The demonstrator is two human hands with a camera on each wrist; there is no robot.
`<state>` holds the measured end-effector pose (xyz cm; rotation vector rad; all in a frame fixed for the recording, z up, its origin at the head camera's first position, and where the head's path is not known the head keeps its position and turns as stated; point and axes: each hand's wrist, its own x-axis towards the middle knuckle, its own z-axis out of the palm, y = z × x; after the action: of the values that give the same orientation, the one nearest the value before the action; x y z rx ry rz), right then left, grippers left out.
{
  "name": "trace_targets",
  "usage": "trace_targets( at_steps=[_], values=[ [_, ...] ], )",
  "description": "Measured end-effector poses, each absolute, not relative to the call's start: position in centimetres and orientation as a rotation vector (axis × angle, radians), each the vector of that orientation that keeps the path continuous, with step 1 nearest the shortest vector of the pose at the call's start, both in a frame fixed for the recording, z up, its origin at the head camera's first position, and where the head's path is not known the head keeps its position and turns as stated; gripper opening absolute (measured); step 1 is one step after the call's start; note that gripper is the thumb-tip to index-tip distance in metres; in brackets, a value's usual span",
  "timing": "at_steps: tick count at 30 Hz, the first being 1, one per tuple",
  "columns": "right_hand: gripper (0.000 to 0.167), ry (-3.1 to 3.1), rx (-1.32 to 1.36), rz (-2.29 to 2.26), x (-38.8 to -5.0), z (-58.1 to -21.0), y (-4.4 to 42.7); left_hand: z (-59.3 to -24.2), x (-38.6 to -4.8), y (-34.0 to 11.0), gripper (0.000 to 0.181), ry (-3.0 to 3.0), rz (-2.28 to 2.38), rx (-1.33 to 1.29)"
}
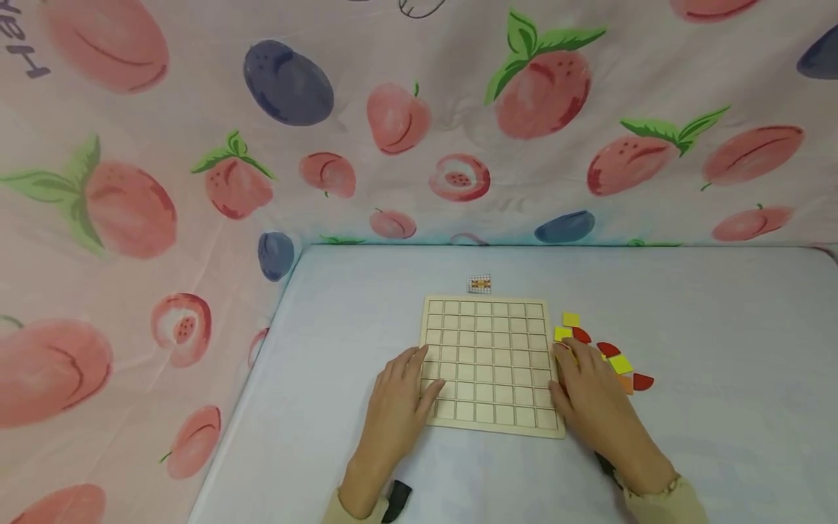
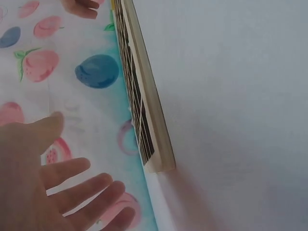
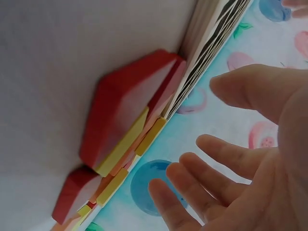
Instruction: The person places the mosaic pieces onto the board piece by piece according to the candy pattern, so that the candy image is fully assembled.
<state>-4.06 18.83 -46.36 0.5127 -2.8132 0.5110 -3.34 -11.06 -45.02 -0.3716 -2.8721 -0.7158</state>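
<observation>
A pale wooden board [image 1: 484, 349] marked with a grid of squares lies flat on the table. By its left edge is my left hand [image 1: 395, 397], fingers loosely extended, holding nothing; in the left wrist view this hand [image 2: 72, 187] appears apart from the board [image 2: 149, 96]. My right hand [image 1: 596, 393] hovers around the board's right edge, partly hiding the small pieces there. Its fingers [image 3: 226, 183] are spread and relaxed in the right wrist view. Beside the board lie a yellow square [image 1: 571, 319], an orange piece [image 1: 625, 383] and several red quarter-round pieces [image 1: 644, 381].
A small card [image 1: 479, 284] with a coloured grid pattern lies just beyond the board's far edge. The table has a white cover [image 1: 347, 306]. Fruit-printed cloth [image 1: 386, 65] rises behind the table and along its left side.
</observation>
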Motion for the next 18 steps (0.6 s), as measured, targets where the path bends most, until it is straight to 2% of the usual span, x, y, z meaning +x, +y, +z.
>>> trace_targets(
  at_steps=[18],
  values=[
    [0.049, -2.984, 0.456, 0.45, -5.2, -45.8, 19.5, -46.2, -5.4, -12.0, 0.05, -2.877, -0.985, -0.237]
  ],
)
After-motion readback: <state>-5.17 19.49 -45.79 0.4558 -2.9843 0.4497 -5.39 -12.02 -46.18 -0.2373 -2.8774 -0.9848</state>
